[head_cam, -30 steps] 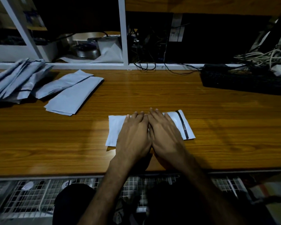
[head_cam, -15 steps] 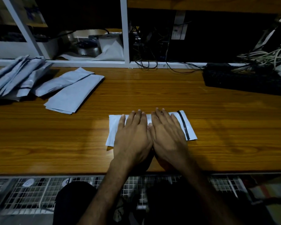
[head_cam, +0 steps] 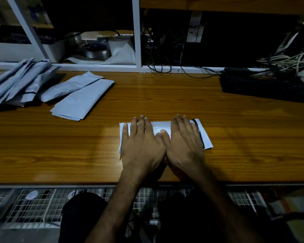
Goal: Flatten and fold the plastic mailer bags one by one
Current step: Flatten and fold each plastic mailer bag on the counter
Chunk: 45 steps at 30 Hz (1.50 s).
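1. My left hand (head_cam: 140,146) and right hand (head_cam: 184,144), fingers straight, press flat on the folded mailer bag (head_cam: 161,128) near the counter (head_cam: 235,137) edge; they have slid apart since a second ago.
2. Folded bags (head_cam: 81,100) lie unmoved far left.

Two hands (head_cam: 162,144), one white mailer (head_cam: 161,127), two folded grey mailers (head_cam: 81,95), one keyboard (head_cam: 267,88)

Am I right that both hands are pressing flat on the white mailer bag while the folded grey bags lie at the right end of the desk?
Not quite: the head view shows the folded grey bags at the desk's left end. Left hand and right hand do press flat on the white mailer bag.
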Motion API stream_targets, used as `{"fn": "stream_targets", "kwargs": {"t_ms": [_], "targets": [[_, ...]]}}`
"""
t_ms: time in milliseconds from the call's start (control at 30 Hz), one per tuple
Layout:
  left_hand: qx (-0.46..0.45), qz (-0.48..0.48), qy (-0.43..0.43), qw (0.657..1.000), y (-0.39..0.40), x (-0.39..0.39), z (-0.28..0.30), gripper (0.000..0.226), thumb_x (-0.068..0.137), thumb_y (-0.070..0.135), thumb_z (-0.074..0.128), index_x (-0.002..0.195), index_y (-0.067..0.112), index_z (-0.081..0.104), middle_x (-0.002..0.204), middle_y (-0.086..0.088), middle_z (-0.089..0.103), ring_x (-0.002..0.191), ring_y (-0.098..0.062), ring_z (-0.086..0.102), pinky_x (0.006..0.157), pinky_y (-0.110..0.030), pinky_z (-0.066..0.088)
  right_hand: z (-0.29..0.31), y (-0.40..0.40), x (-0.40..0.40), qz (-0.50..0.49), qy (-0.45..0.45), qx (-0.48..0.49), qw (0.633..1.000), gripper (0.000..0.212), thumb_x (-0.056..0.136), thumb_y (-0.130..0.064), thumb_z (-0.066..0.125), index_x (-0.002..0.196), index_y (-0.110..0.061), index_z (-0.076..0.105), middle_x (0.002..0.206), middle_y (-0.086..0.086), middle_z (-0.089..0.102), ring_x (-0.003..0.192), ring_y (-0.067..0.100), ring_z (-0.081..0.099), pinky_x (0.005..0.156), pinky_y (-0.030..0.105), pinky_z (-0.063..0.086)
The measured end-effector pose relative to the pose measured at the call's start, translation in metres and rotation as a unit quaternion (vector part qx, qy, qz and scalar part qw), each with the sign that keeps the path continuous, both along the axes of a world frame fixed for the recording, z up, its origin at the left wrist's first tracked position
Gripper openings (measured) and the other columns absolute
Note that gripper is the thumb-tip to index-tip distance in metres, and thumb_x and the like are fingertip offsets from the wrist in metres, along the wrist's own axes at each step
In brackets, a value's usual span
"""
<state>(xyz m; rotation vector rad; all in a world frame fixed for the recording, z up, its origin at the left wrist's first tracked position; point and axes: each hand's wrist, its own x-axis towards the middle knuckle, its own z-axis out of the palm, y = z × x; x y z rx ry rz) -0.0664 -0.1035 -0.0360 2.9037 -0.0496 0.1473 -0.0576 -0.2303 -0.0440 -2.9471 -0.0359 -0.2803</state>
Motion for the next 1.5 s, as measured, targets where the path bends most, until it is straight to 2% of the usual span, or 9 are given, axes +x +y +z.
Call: {"fn": "stream_targets", "kwargs": {"t_ms": [333,667,933,1100,1300,1500], "targets": [[-0.005,0.030,0.000,1.000,0.006,0.001,-0.006,0.083,0.099,0.062,0.013,0.166,0.012,0.010,0.174,-0.007,0.004,0.160,-0.025,-0.004,0.128,-0.052,0.001,-0.001,-0.003,-0.002,-0.036,0.006,0.068,0.997,0.088,0.097,-0.066,0.022,0.162,-0.006,0.020,0.172,0.011,0.016,0.159,0.026,0.008,0.129,0.040,0.007],[-0.001,0.040,-0.005,0.999,0.015,-0.002,-0.007,0.090,0.098,0.075,0.010,0.166,0.017,0.002,0.174,-0.007,-0.001,0.160,-0.026,-0.006,0.126,-0.058,-0.002,-0.003,-0.011,-0.004,-0.061,-0.020,0.049,0.997,0.098,0.092,-0.077,0.021,0.160,-0.006,0.027,0.168,0.013,0.025,0.156,0.028,0.019,0.128,0.040,0.015],[0.016,0.027,0.007,0.999,0.034,-0.003,-0.008,0.079,0.099,0.064,-0.001,0.165,0.022,-0.009,0.174,-0.007,-0.006,0.160,-0.031,-0.005,0.124,-0.064,-0.003,0.003,-0.028,-0.005,-0.046,0.013,0.043,0.998,0.075,0.106,-0.058,0.025,0.163,-0.009,0.018,0.171,0.009,0.020,0.158,0.024,0.015,0.129,0.041,0.009],[0.016,0.021,0.014,1.000,0.048,-0.004,-0.006,0.066,0.108,0.053,0.008,0.164,0.027,-0.012,0.174,-0.010,-0.006,0.160,-0.034,-0.007,0.122,-0.067,-0.005,0.002,-0.041,-0.007,-0.034,0.022,0.033,0.999,0.066,0.109,-0.048,0.020,0.164,-0.010,0.016,0.171,0.008,0.020,0.158,0.023,0.015,0.129,0.043,0.009],[0.020,0.024,0.021,0.999,0.064,-0.006,-0.003,0.060,0.108,0.048,0.009,0.163,0.038,-0.015,0.173,-0.013,-0.005,0.159,-0.037,-0.008,0.121,-0.070,-0.005,0.003,-0.052,-0.006,-0.030,0.034,0.032,0.998,0.059,0.112,-0.039,0.020,0.165,-0.014,0.014,0.172,0.002,0.018,0.159,0.019,0.012,0.129,0.043,0.008],[0.019,0.029,0.031,0.999,0.072,-0.010,0.001,0.059,0.109,0.047,0.009,0.162,0.041,-0.015,0.173,-0.012,-0.007,0.159,-0.037,-0.010,0.121,-0.071,-0.006,0.005,-0.063,-0.008,-0.015,0.035,0.051,0.998,0.056,0.112,-0.036,0.021,0.166,-0.020,0.014,0.172,-0.006,0.015,0.159,0.013,0.009,0.129,0.039,0.004]]}}
